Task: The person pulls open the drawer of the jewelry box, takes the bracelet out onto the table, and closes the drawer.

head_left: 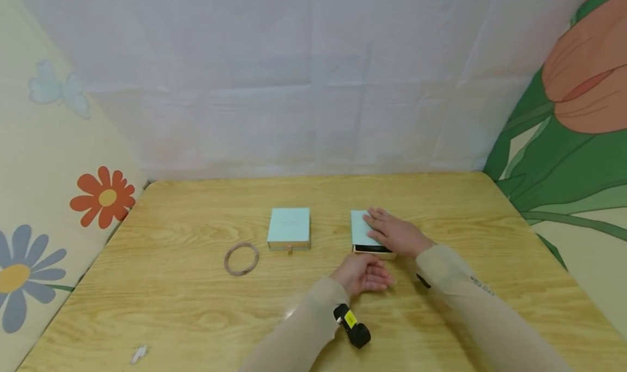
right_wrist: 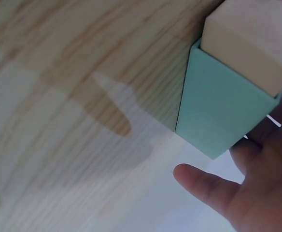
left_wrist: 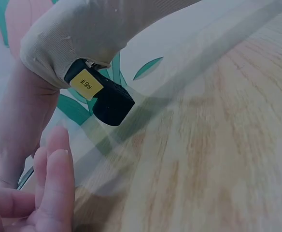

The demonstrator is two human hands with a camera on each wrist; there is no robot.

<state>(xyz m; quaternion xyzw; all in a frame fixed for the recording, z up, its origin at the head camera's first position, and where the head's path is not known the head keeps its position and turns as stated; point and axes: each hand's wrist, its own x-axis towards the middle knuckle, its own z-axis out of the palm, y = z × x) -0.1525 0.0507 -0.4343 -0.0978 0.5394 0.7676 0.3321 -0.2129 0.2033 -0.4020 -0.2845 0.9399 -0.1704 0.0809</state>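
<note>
A pale turquoise drawer box sits right of the table's middle, its cream drawer partly out toward me with a black inside. My right hand rests across the top of this box, fingers outstretched. Against the drawer's front edge, my left hand bends its thumb and forefinger together, with the other fingers stretched to the right. Any pull tab there is hidden behind that hand. To the left stands a second turquoise box, closed, with a small tan tab on its front.
A brownish ring-shaped band lies left of the second box. Near the front left is a small white scrap. Black wrist cameras sit on both sleeves. A white cloth hangs behind the wooden table, with flower-printed panels at both sides.
</note>
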